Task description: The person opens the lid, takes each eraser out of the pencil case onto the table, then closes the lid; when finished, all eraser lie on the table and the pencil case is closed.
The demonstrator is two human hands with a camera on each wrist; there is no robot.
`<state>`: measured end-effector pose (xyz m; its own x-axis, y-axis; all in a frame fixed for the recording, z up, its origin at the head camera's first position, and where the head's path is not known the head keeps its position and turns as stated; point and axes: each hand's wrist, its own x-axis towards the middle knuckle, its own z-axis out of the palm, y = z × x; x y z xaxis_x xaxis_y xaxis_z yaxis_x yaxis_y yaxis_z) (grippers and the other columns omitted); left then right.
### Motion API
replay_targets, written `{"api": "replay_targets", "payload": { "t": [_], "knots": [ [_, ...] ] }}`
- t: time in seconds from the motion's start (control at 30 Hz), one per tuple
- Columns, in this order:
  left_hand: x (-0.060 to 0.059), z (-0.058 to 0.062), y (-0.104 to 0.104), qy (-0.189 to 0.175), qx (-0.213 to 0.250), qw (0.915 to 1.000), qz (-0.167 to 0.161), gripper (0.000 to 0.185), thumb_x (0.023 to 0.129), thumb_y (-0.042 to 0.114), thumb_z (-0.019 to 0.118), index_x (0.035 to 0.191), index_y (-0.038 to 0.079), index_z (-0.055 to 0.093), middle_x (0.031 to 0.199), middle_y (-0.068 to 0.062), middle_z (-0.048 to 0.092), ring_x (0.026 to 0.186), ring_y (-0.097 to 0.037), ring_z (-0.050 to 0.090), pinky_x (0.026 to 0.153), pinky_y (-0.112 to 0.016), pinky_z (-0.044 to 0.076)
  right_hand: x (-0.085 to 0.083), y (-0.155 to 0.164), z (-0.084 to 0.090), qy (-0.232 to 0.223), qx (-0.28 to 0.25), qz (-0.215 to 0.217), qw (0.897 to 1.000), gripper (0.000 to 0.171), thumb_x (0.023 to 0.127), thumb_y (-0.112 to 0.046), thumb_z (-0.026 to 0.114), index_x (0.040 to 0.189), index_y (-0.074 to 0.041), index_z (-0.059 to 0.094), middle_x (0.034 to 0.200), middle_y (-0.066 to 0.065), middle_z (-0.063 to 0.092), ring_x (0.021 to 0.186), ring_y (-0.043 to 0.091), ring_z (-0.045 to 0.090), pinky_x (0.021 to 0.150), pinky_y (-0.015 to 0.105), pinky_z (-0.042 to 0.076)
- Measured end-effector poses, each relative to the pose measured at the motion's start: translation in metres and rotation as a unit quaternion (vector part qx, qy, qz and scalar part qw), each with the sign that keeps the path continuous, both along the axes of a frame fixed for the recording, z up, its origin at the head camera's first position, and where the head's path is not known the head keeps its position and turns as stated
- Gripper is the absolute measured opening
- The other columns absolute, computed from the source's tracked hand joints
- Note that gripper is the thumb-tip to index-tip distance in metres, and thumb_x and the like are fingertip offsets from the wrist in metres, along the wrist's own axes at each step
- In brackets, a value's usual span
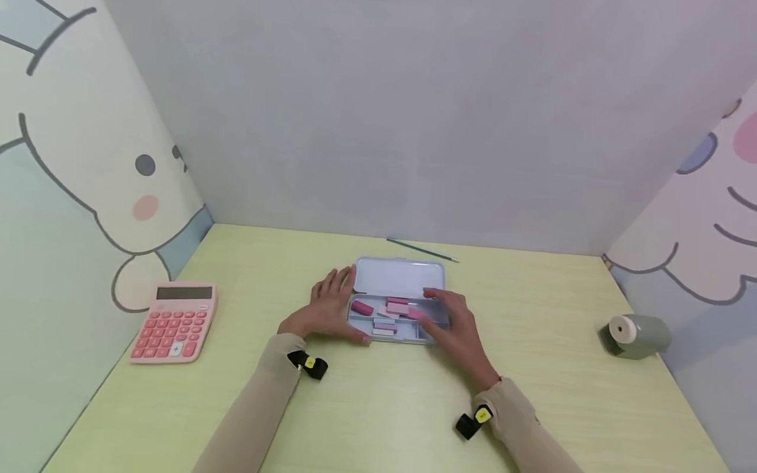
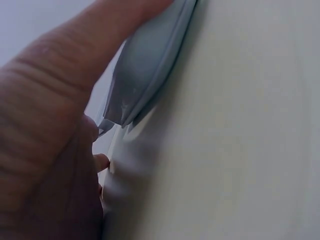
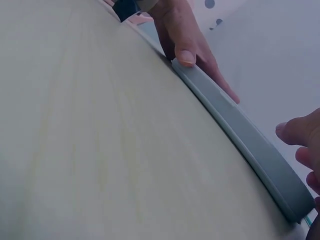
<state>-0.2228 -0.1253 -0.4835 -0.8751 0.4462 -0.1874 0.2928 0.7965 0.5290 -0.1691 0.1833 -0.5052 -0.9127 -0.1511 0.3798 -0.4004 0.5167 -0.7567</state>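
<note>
Lying between both hands (image 1: 331, 305): pencil case (image 1: 397, 299) (open)

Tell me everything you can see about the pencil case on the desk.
The pencil case is a flat, pale grey-blue box with rounded corners, metal or hard plastic by its look. It lies open in the middle of the desk, its lid tipped back toward the wall. The tray holds several pink and pale erasers. The left hand rests against its left end, thumb along the front edge. The right hand hangs over its right end, fingers in the tray; its grip is unclear.
</note>
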Motion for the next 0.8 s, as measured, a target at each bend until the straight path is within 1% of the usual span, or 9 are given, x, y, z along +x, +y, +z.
{"api": "replay_targets", "payload": {
  "t": [0.1,0.17,0.3,0.4,0.5,0.63,0.7,0.8],
  "knots": [
    [0.001,-0.001,-0.002,0.002,0.000,1.0000,0.007,0.163,0.062,0.075,0.091,0.173,0.011,-0.009,0.182,-0.015,-0.002,0.168,-0.046,-0.009,0.132,-0.072,0.001,-0.009,-0.012,-0.002,0.015,0.022,0.010,1.000,0.041,0.094,-0.018,0.084,0.132,-0.011,0.074,0.130,0.006,0.076,0.128,0.029,0.056,0.110,0.052,0.040],
    [0.001,-0.003,-0.003,0.000,0.002,0.9999,0.011,0.163,0.062,0.075,0.091,0.173,0.012,-0.010,0.183,-0.014,-0.001,0.168,-0.045,-0.010,0.132,-0.071,0.000,-0.014,-0.019,-0.002,0.021,0.038,0.004,0.999,0.033,0.093,-0.018,0.085,0.125,-0.012,0.077,0.123,0.006,0.078,0.124,0.030,0.057,0.107,0.052,0.038],
    [-0.001,-0.006,-0.003,-0.003,0.009,0.9998,0.015,0.165,0.060,0.077,0.090,0.173,0.012,-0.010,0.183,-0.012,-0.001,0.169,-0.042,-0.010,0.133,-0.070,0.000,-0.017,-0.026,0.001,0.001,0.052,-0.026,0.998,0.022,0.090,-0.020,0.088,0.111,-0.014,0.082,0.116,0.008,0.078,0.123,0.033,0.056,0.106,0.055,0.037],
    [-0.002,-0.008,-0.002,-0.006,0.009,0.9998,0.014,0.167,0.059,0.080,0.090,0.173,0.013,-0.011,0.183,-0.011,-0.002,0.169,-0.041,-0.012,0.134,-0.068,-0.001,-0.017,-0.026,0.003,-0.012,0.056,-0.033,0.998,0.017,0.089,-0.021,0.089,0.103,-0.014,0.083,0.114,0.010,0.078,0.124,0.035,0.055,0.107,0.056,0.037],
    [-0.003,-0.009,-0.001,-0.009,0.003,0.9999,0.014,0.167,0.059,0.080,0.090,0.173,0.013,-0.012,0.183,-0.011,-0.003,0.169,-0.040,-0.012,0.134,-0.068,-0.001,-0.017,-0.025,0.003,-0.017,0.060,-0.033,0.997,0.014,0.089,-0.021,0.089,0.101,-0.015,0.083,0.115,0.009,0.077,0.124,0.035,0.055,0.107,0.055,0.036],
    [-0.003,-0.005,0.000,-0.009,-0.004,0.9999,0.009,0.165,0.061,0.077,0.090,0.173,0.013,-0.013,0.183,-0.012,-0.003,0.169,-0.041,-0.012,0.134,-0.068,0.000,-0.018,-0.023,0.001,-0.009,0.057,-0.029,0.998,0.013,0.088,-0.018,0.089,0.099,-0.015,0.081,0.115,0.009,0.076,0.123,0.035,0.055,0.105,0.055,0.034],
    [-0.003,-0.003,0.000,-0.008,-0.005,0.9999,0.009,0.163,0.062,0.076,0.090,0.173,0.013,-0.012,0.183,-0.012,-0.003,0.169,-0.042,-0.011,0.133,-0.069,0.000,-0.018,-0.023,0.002,-0.009,0.047,-0.023,0.999,0.014,0.088,-0.015,0.088,0.098,-0.016,0.079,0.113,0.009,0.077,0.122,0.035,0.055,0.105,0.055,0.032],
    [-0.003,-0.003,0.001,-0.013,-0.006,0.9998,0.012,0.162,0.063,0.074,0.091,0.173,0.013,-0.013,0.183,-0.011,-0.004,0.169,-0.041,-0.012,0.134,-0.068,-0.002,-0.018,-0.022,0.003,-0.021,0.033,-0.018,0.999,0.015,0.088,-0.013,0.088,0.097,-0.017,0.077,0.108,0.008,0.076,0.120,0.033,0.055,0.107,0.056,0.031]
  ]
}}
